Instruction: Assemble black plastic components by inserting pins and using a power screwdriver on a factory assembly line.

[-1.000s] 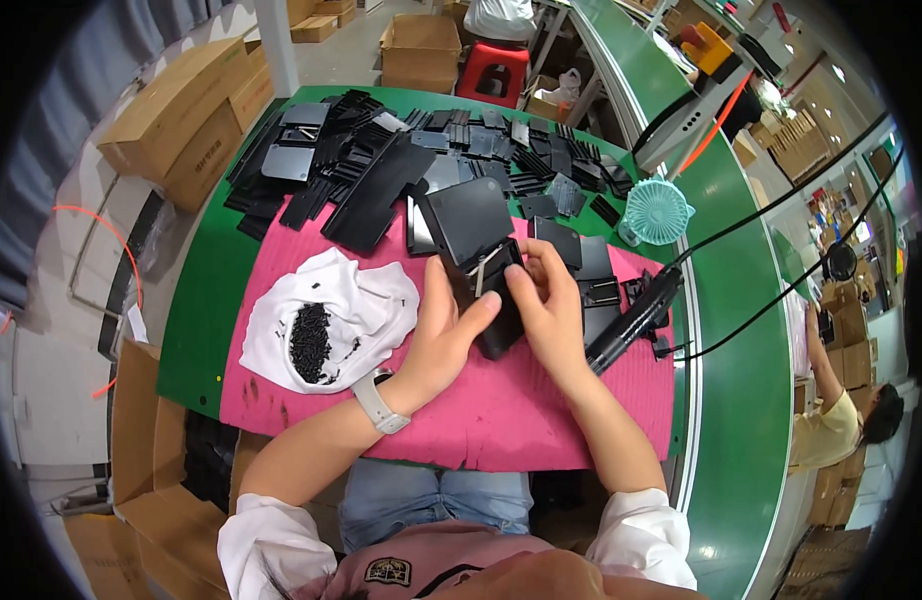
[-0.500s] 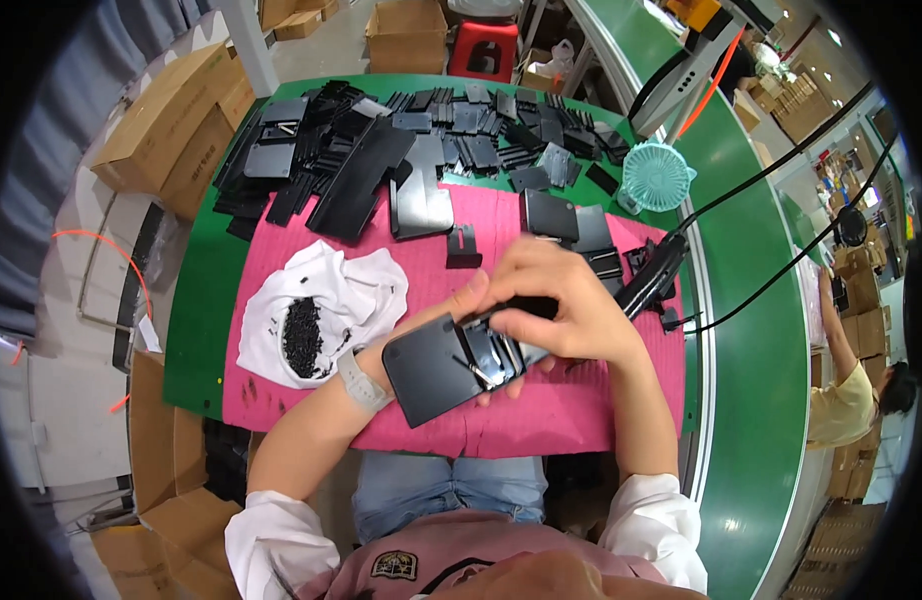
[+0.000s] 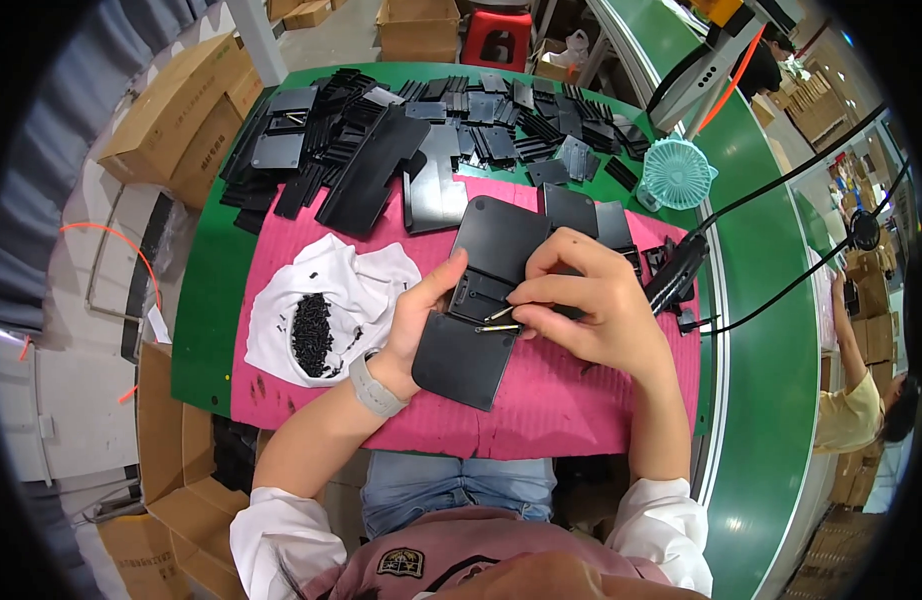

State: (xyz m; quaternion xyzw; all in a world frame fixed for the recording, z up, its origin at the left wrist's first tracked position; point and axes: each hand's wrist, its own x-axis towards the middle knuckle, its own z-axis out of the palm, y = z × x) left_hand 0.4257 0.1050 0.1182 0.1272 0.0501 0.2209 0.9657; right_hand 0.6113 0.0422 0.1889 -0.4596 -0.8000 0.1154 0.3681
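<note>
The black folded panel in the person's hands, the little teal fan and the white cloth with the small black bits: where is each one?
black folded panel point(image 3: 463, 360): head view, on its lower flap.
teal fan point(image 3: 676, 173): head view, on the middle of its round grille.
white cloth point(image 3: 366, 285): head view, on a bare upper part, beside the pile.

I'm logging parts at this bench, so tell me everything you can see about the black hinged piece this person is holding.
The black hinged piece is two flat, rounded-corner panels joined at a ridged middle section, matte and plastic-looking. It lies opened out, tilted, above the pink mat. The left hand grips its left edge with the thumb on the hinge area. The right hand rests over its right side, and thin metal pins sit at the hinge by the fingertips.
</note>
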